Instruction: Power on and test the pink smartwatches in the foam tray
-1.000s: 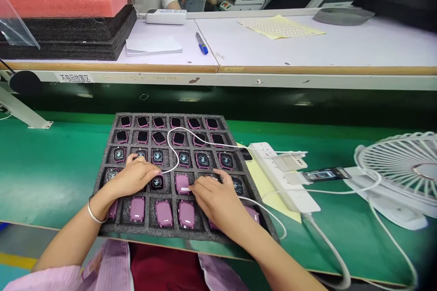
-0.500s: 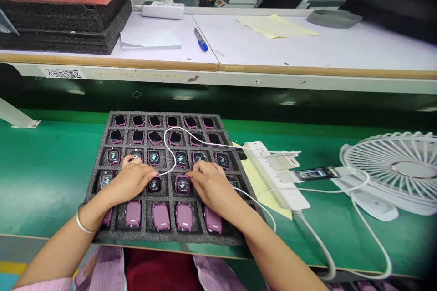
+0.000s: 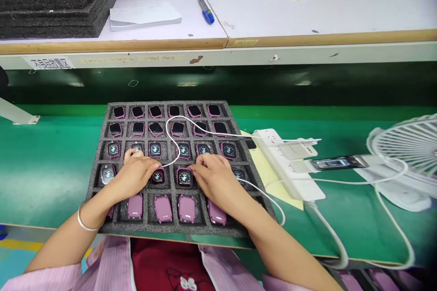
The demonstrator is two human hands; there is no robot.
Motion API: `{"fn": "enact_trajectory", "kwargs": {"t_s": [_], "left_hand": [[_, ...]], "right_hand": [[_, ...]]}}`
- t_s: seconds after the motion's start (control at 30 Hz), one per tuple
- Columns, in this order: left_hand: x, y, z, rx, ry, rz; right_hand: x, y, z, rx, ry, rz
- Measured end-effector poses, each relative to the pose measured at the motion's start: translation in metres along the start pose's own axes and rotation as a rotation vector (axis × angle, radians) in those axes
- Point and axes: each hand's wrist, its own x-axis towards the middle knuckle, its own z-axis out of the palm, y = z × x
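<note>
A dark grey foam tray [image 3: 146, 227] holds rows of purple-cased smartwatches. My left hand [image 3: 135, 173] is closed over its left-centre part, fingertips pinching the end of a white cable [image 3: 175, 123] at the upper edge of a watch [image 3: 158, 176] with a dim dial. In the neighbouring compartment lies a smartwatch [image 3: 185, 177] with a lit dial. My right hand [image 3: 215, 177] has thumb and fingertips closed at its right edge. A second white cable [image 3: 269, 198] runs out from beneath my right hand; its end is hidden. In the front row, watches [image 3: 186, 208] lie back side up.
Right of the tray are a white power strip [image 3: 290, 168] on yellow paper, a small device with a lit display [image 3: 337, 163] and a white fan [image 3: 413, 150]. A raised shelf [image 3: 290, 13] behind carries black foam [image 3: 51, 9], a paper pad [image 3: 143, 16] and a pen [image 3: 205, 10].
The view has tilted down and shifted slightly, so the shelf sits higher in it. Both hands stay at the same two watches, with the cable still at my left fingertips.
</note>
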Motion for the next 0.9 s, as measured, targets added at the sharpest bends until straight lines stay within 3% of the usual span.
{"fn": "enact_trajectory", "kwargs": {"t_s": [0.7, 0.8, 0.9], "left_hand": [[-0.001, 0.0, 0.0, -0.013, 0.003, -0.005], [0.003, 0.003, 0.001, -0.07, 0.069, -0.065], [-0.004, 0.005, -0.01, -0.082, 0.254, -0.13]], "right_hand": [[0.004, -0.006, 0.001, -0.106, 0.067, -0.03], [0.007, -0.01, -0.001, -0.209, 0.11, -0.053], [0.004, -0.009, -0.011, -0.265, 0.258, -0.037]]}}
